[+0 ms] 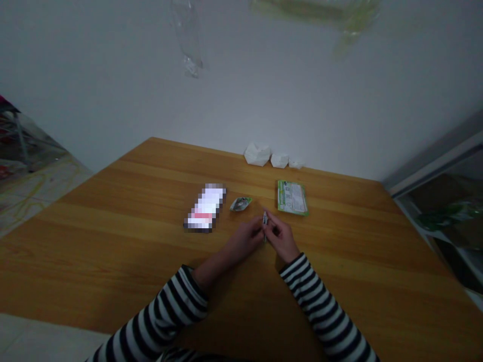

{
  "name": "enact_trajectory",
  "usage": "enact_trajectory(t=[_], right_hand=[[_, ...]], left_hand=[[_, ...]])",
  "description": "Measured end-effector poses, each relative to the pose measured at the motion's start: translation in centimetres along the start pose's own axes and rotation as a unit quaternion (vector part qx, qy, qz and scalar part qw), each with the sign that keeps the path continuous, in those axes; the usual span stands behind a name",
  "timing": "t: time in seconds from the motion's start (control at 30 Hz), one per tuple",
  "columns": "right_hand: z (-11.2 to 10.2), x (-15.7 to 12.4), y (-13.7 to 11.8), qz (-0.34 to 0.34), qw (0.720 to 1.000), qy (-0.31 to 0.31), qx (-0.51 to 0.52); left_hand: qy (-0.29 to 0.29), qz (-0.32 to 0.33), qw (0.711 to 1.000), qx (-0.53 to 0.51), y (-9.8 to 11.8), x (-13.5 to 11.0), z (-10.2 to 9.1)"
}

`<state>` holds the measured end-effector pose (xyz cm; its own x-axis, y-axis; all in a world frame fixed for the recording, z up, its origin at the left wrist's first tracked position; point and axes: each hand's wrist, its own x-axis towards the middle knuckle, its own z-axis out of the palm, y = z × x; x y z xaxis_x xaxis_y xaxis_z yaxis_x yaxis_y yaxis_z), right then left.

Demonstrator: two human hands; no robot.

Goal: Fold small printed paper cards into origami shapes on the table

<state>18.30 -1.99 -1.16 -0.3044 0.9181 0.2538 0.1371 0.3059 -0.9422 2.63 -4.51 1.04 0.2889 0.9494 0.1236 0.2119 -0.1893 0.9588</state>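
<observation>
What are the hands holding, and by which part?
The left hand and right hand together pinch a small slim grey object by its lower end; its top pokes out. Too small to identify.

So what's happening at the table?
A person in striped sleeves has both hands together over a wooden table. The left hand and right hand pinch a small thin item between them. Beyond them lie a crumpled wrapper, a green and white packet and a flat rectangular thing. White crumpled lumps sit by the wall.
</observation>
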Motion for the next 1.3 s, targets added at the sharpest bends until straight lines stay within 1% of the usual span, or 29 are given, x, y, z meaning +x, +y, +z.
enact_trajectory(t=[0.07, 0.1, 0.2, 0.27, 0.33, 0.4, 0.47, 0.53, 0.6, 0.67, 0.73, 0.8, 0.9, 0.97, 1.03, 1.13, 1.2, 1.3], right_hand=[[0.1, -0.2, -0.3, -0.01, 0.999, -0.009, -0.039], [0.2, -0.3, -0.4, -0.012, 0.998, -0.003, -0.054], [0.9, -0.6, -0.8, -0.005, 0.994, 0.063, -0.085], [1.4, -0.7, -0.8, 0.005, 0.99, 0.109, -0.084], [1.8, -0.6, -0.6, 0.016, 0.988, 0.134, -0.071], [1.9, -0.4, -0.3, 0.025, 0.987, 0.141, -0.069], [1.9, -0.3, -0.2, 0.034, 0.985, 0.143, -0.087], [1.8, -0.4, -0.3, 0.038, 0.983, 0.148, -0.099], [1.8, -0.5, -0.5, 0.031, 0.983, 0.156, -0.091], [1.8, -0.7, -0.8, 0.013, 0.985, 0.155, -0.073], [1.8, -1.0, -1.0, -0.01, 0.987, 0.152, -0.046], [2.0, -1.2, -1.2, -0.029, 0.99, 0.139, -0.011], [2.2, -1.4, -1.4, -0.054, 0.993, 0.103, 0.003], [2.2, -1.4, -1.4, -0.071, 0.993, 0.097, -0.009], [2.2, -1.2, -1.4, -0.07, 0.989, 0.13, -0.006], [2.2, -1.0, -1.4, -0.055, 0.979, 0.197, 0.013], [2.1, -1.0, -1.5, -0.061, 0.977, 0.202, 0.024], [2.0, -1.0, -1.7, -0.072, 0.981, 0.174, 0.045]], left_hand=[[0.028, -0.011, 0.998, 0.047, 0.0, 0.0, -0.1], [0.04, -0.013, 0.997, 0.07, 0.0, -0.1, -0.1], [0.07, -0.012, 0.991, 0.112, -0.1, -0.3, 0.0], [0.087, -0.014, 0.986, 0.138, -0.3, -0.4, 0.2], [0.098, -0.025, 0.978, 0.184, -0.3, -0.5, 0.4], [0.087, -0.038, 0.966, 0.239, -0.1, -0.6, 0.6], [0.056, -0.04, 0.956, 0.285, 0.3, -0.8, 0.8], [0.027, -0.031, 0.95, 0.309, 0.8, -1.2, 0.9], [0.02, -0.016, 0.951, 0.31, 1.0, -1.5, 0.9], [0.047, 0.0, 0.96, 0.275, 0.9, -1.6, 0.8], [0.09, 0.015, 0.973, 0.212, 0.7, -1.4, 0.6], [0.118, 0.013, 0.982, 0.145, 0.5, -1.1, 0.3], [0.121, -0.015, 0.99, 0.078, 0.3, -0.8, -0.1], [0.126, -0.023, 0.991, 0.04, 0.2, -0.6, -0.1], [0.133, -0.018, 0.991, -0.021, -0.1, -0.5, -0.1], [0.114, -0.031, 0.981, -0.156, -0.7, -0.1, 0.1], [0.1, -0.052, 0.969, -0.222, -1.0, 0.0, 0.2], [0.095, -0.074, 0.958, -0.26, -1.1, 0.0, 0.2]])
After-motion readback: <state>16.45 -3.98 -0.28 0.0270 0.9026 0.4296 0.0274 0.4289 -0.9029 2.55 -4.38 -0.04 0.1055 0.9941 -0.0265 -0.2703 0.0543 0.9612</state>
